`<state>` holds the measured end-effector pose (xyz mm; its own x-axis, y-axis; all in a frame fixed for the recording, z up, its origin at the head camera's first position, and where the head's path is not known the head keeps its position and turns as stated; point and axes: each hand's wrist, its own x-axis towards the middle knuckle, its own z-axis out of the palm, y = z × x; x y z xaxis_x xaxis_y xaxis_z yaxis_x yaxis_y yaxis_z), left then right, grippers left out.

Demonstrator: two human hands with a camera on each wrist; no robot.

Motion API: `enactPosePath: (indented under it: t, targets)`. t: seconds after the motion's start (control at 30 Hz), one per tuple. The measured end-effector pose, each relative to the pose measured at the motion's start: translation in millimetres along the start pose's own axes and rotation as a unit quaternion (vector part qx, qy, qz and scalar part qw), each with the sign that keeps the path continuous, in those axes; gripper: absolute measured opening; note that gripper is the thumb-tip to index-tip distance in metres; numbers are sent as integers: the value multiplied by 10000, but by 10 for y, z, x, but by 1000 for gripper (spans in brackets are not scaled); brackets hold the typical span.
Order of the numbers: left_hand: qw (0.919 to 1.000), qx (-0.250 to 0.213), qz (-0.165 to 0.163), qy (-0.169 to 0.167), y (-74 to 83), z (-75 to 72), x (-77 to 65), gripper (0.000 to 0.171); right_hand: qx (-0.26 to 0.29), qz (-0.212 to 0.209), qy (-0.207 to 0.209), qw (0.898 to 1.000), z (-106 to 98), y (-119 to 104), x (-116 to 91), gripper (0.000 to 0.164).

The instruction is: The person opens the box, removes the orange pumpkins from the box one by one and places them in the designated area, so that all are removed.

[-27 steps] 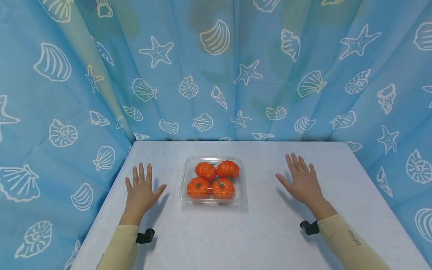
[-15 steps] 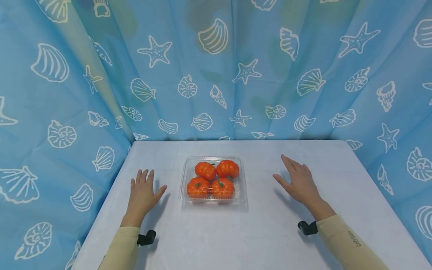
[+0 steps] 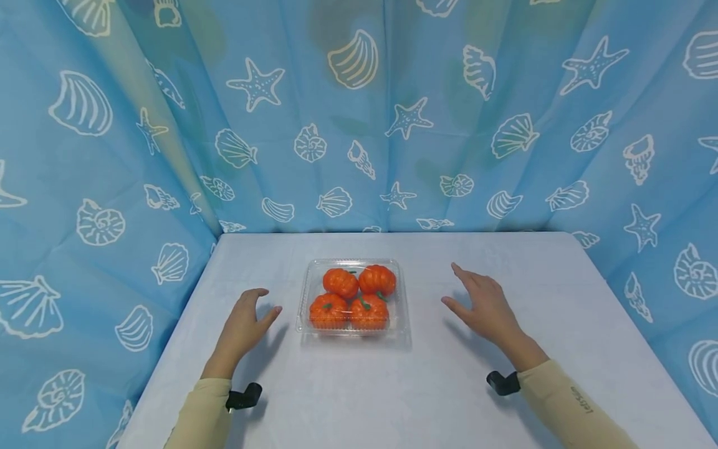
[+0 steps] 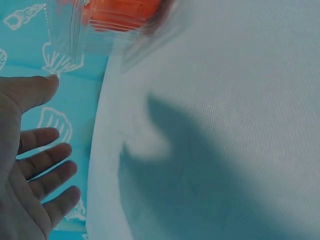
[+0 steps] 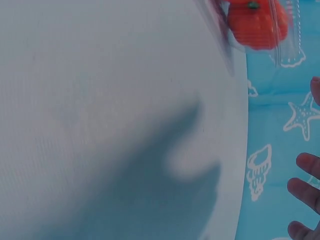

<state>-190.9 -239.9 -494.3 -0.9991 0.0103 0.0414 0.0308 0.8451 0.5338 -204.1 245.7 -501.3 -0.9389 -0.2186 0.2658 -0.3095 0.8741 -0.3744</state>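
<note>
A clear plastic clamshell box [image 3: 399,312] stands on the table, and through its walls show several small orange pumpkins [image 3: 368,312] with green stems. To its left, my left hand [image 3: 242,325] hovers over the table, fingers and thumb spread toward the box without touching it. My right hand [image 3: 489,307] is in the air on the other side, thumb apart from the fingers, with a gap between it and the box. Neither hand holds anything. In the left wrist view the box [image 4: 75,30] appears above the thumb; the right wrist view shows one pumpkin [image 5: 255,25] inside it.
A white cloth covers the table [image 3: 359,393]. Blue curtains [image 3: 359,125] printed with shells and starfish hang behind and along both sides. Black wrist cameras [image 3: 244,396] sit at the cuffs of the beige sleeves [image 3: 572,399].
Both hands have turned from palm-down to facing inward and moved closer to the box, the right one shifting left. The box and the pumpkins have stayed in place.
</note>
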Motion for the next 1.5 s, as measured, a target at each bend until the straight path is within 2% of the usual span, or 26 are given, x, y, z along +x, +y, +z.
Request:
enactPosePath:
  t: [0.1,0.27,0.5,0.57,0.77,1.07,1.27,1.5]
  targets:
    - [10000,-72,-42,-26,10,10,2,56,116,-113,11,9999,36,-43,-11,77]
    - [9987,-511,-4,-87,28,14,-8,45,244,-209,-89,9994,78,-139,-26,75]
    - [9944,-975,387,-126,31,46,-25,41,476,-343,-40,9983,137,-258,-48,68]
    - [9926,-1086,524,-147,37,57,-29,44,546,-486,29,9973,162,-284,-44,67]
    - [9868,-1447,615,-392,64,107,-34,59,823,-673,44,9943,207,-386,-49,65]
    - [9776,-1889,453,-809,87,178,-52,80,1659,-823,-162,9826,249,-520,-81,59]
    - [9734,-2003,474,-1007,124,212,-76,91,2057,-989,-404,9728,256,-607,-83,62]
    - [9736,-1913,467,-1159,137,266,-88,97,2015,-1081,-492,9723,251,-698,-93,64]
